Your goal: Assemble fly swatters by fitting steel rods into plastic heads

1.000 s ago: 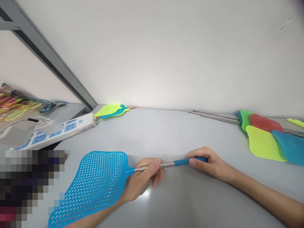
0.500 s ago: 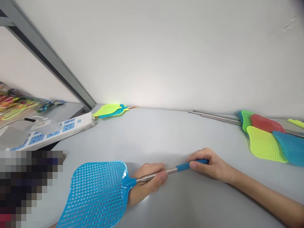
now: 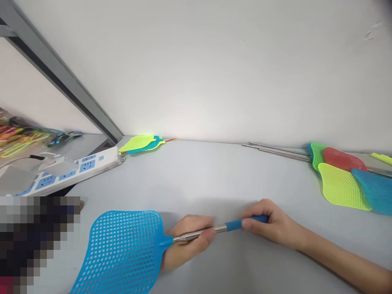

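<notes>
A blue fly swatter (image 3: 128,245) with a perforated plastic head, a short metal shaft and a blue grip lies across both hands, its head at the lower left. My left hand (image 3: 190,241) is closed around the metal shaft, thumb in front and fingers behind. At the other end, my right hand (image 3: 269,222) pinches the blue grip between thumb and fingers. The swatter is held over the grey table (image 3: 196,179), with its grip end slightly higher in view than the head.
At right lie several swatters, among them a yellow-green one (image 3: 343,185), a red one (image 3: 344,158) and another blue one (image 3: 373,190). Metal shafts (image 3: 281,152) point left from them. Yellow and blue swatter heads (image 3: 141,144) rest by a power strip (image 3: 92,167) at left.
Both hands and the swatter sit slightly lower in view. The swatter head has turned a little, so its glossy highlight is gone. Both grips are kept.
</notes>
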Tool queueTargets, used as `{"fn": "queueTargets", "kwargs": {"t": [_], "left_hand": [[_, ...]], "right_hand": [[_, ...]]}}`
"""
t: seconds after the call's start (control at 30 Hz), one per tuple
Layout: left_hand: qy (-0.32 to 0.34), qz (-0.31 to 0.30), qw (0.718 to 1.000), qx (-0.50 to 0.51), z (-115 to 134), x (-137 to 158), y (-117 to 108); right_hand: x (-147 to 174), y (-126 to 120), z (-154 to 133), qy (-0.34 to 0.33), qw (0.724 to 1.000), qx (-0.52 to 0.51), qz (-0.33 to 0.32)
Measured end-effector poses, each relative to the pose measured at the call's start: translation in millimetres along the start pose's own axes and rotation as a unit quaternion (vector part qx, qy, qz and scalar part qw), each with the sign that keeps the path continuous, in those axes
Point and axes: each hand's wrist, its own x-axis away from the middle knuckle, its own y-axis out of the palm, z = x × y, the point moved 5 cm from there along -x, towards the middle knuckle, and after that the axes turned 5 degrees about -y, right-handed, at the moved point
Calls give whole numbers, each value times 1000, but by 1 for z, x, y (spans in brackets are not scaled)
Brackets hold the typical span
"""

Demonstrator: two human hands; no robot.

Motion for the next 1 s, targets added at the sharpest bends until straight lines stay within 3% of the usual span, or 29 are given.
{"fn": "queueTargets", "kwargs": {"t": [0.37,0.67,0.87,1.0], "left_hand": [[-24,35,999,27,-1,0,-2],[22,39,999,2,4,0,-8],[-37,134,990,18,5,-3,-18],[-23,178,974,137,-7,-5,-27]], "right_hand": [[-3,-3,-3,-3,999,-40,9],[-4,-13,7,-15,994,-106,-7],[-5,-18,16,-33,987,-157,1],[-6,-17,14,-27,988,-152,-1]]}}
